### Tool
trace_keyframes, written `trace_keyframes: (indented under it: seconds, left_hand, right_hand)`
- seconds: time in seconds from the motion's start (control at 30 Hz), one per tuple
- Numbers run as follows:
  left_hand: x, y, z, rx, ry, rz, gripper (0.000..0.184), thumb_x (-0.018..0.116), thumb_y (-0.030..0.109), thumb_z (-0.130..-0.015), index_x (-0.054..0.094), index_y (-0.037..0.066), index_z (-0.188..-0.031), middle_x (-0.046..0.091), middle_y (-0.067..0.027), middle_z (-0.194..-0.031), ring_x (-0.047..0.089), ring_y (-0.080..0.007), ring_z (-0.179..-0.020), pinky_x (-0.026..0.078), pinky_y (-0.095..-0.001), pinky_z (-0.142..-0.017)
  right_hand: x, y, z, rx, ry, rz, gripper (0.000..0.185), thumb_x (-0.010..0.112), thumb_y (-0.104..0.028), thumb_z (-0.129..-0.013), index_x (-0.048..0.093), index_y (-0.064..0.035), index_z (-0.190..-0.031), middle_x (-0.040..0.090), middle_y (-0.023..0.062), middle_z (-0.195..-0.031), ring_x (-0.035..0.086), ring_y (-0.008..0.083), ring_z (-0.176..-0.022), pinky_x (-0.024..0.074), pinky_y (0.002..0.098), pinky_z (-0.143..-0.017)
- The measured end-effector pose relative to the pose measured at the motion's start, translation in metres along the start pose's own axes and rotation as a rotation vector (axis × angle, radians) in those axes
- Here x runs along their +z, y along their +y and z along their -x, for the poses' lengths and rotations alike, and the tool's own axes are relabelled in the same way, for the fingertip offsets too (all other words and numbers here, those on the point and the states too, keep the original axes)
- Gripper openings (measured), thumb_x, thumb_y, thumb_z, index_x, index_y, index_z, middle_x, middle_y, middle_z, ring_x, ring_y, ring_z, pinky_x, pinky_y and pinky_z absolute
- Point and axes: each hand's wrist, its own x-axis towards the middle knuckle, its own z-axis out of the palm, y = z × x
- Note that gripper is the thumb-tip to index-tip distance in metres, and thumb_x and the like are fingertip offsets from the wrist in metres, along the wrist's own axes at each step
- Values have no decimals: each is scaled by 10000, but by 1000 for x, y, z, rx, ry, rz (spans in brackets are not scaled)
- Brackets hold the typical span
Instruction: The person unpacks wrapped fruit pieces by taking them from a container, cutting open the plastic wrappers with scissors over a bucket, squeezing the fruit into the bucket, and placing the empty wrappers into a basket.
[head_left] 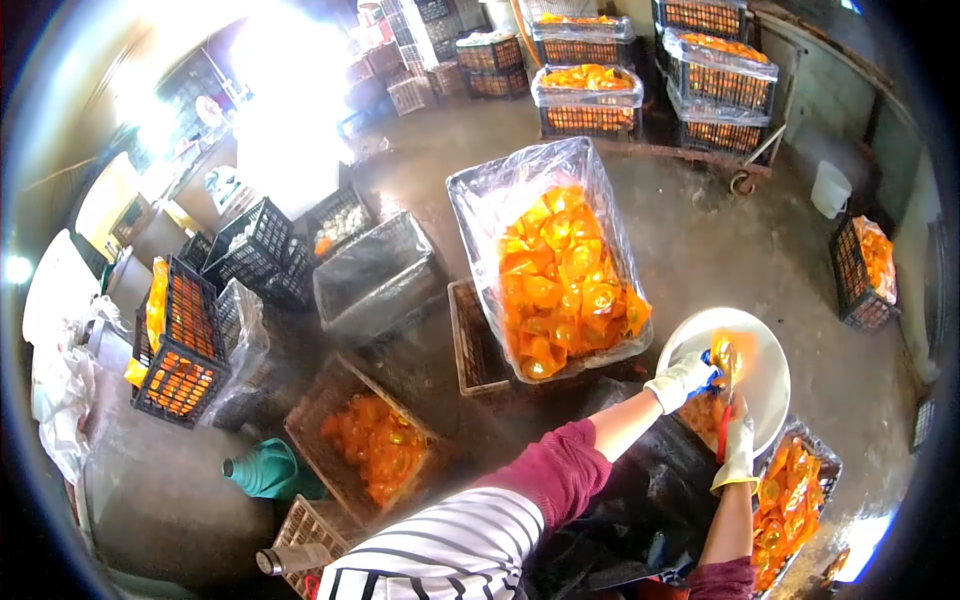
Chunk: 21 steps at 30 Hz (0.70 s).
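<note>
My left hand (684, 382), in a white glove with blue at the fingers, is closed round a shiny orange piece (735, 352). It looks like part of a bell pepper, but motion blurs it. My right hand (738, 452), also in a pale glove, grips a red-handled cutting tool (725, 428). Its metal end reaches up to the orange piece; whether it is scissors or a knife I cannot make out. Both hands are over a white bucket (776, 385), with orange bits (703, 415) low inside it.
A plastic-lined crate (462, 200) heaped with orange pieces stands ahead. To the right, another crate (828, 468) holds more. A brown crate (300, 425) with orange pieces and a green boot-like item (268, 468) lie left. Stacked crates (590, 118) stand at the back.
</note>
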Motion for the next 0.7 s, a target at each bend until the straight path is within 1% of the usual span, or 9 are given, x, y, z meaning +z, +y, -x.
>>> trace_keyframes:
  seconds: [0.03,0.1,0.13,0.2,0.4,0.57,0.63,0.67,0.7]
  left_hand:
    - [1,18,13,185,133,-730,305,588,87,-868,599,72,-1172,635,-52,-909,625,-162,-811,514,-285,-649]
    - [1,3,1,235,44,-357,306,591,103,-859,604,72,-1164,636,-53,-892,616,-157,-787,501,-282,-643]
    - [4,8,4,258,0,-171,307,592,112,-855,606,73,-1159,636,-53,-883,612,-155,-776,495,-280,-640]
    - [5,17,14,220,75,-341,275,575,112,-860,621,62,-1126,635,-48,-833,589,-150,-743,489,-280,-639]
    - [7,20,18,47,25,-306,224,590,126,-846,643,31,-1042,673,-102,-854,627,-185,-772,504,-312,-687]
    - [-1,1,1,42,74,-271,147,603,73,-836,670,18,-956,657,-86,-815,627,-185,-749,519,-291,-689]
    - [4,7,7,7,40,-112,144,575,66,-838,657,21,-946,640,-80,-786,617,-189,-708,510,-297,-630]
    - [5,0,4,-7,10,52,139,548,64,-842,643,21,-934,622,-72,-755,607,-193,-663,500,-305,-568]
    - [12,19,24,84,41,-174,122,559,43,-842,642,24,-928,627,-71,-769,604,-186,-662,492,-302,-543]
  right_hand:
    - [1,12,-3,93,-12,-206,170,615,-101,-892,597,-24,-1043,622,50,-880,574,141,-799,463,271,-705]
    - [5,45,-13,281,-33,-618,212,617,-92,-887,601,-22,-1086,628,67,-892,575,158,-809,469,286,-733]
    - [3,40,-11,245,-43,-455,232,616,-95,-890,597,-19,-1108,632,74,-906,579,161,-826,470,289,-748]
    - [0,30,-8,170,-63,-130,272,612,-100,-896,591,-14,-1153,639,90,-934,586,168,-860,472,296,-780]
    - [11,7,1,63,100,-126,264,603,-108,-899,604,-22,-1148,655,91,-965,600,200,-885,475,324,-794]
    - [1,3,-2,227,-19,-221,244,577,-104,-921,602,-18,-1148,642,90,-1023,592,190,-934,480,305,-792]
    - [11,65,-16,273,-89,-552,235,478,-97,-979,600,-15,-1163,633,74,-1086,582,155,-967,485,273,-781]
    - [13,1,-3,383,30,-856,266,413,-104,-1009,595,-27,-1188,631,65,-1080,579,135,-946,480,246,-781]
    - [11,32,-13,376,-142,-1004,293,392,-134,-1023,580,-43,-1228,633,63,-1056,568,132,-938,484,247,-775]
